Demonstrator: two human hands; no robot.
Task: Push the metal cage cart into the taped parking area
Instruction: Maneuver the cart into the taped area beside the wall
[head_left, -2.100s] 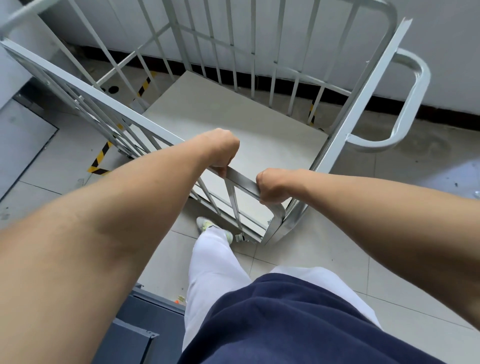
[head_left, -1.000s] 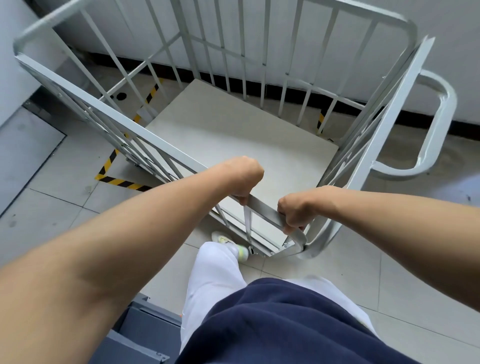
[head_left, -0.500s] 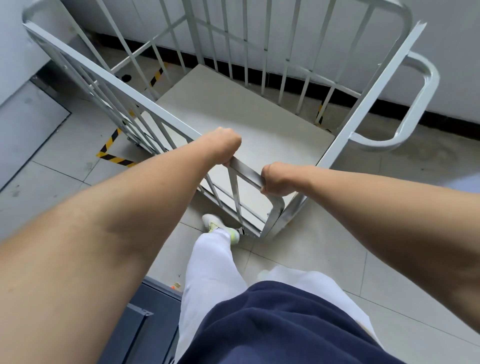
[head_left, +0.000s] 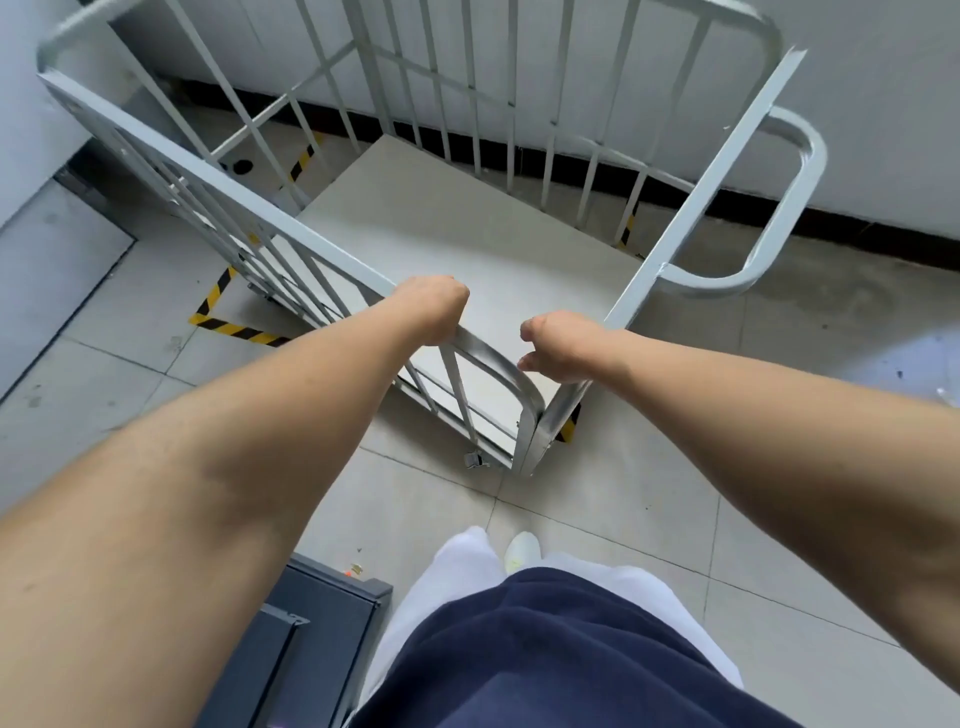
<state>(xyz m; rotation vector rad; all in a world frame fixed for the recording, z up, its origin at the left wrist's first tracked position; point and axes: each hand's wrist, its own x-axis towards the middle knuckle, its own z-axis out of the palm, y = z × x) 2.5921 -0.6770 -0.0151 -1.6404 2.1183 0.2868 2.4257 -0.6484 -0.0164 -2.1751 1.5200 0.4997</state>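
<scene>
The grey metal cage cart (head_left: 234, 193) stands in front of me against the wall, its flat floor panel (head_left: 467, 234) bare. Yellow-black floor tape shows around it: a corner (head_left: 234, 328) at the near left, a piece (head_left: 569, 428) under the near right corner, and strips (head_left: 628, 228) (head_left: 304, 161) by the wall. My left hand (head_left: 434, 310) is closed over the cart's near top rail. My right hand (head_left: 561, 347) hovers just beside the rail's rounded corner, thumb and fingers apart, gripping nothing.
A white wall with black skirting (head_left: 857, 234) runs behind the cart. The cart's looped side handle (head_left: 784, 208) juts right. A dark grey cabinet (head_left: 311, 639) stands by my left leg. A grey metal floor plate (head_left: 47, 260) lies at the left.
My right hand has come off the rail and opened. The cart sits a little farther from me, the near-right tape piece now shows, and my feet are drawn back together.
</scene>
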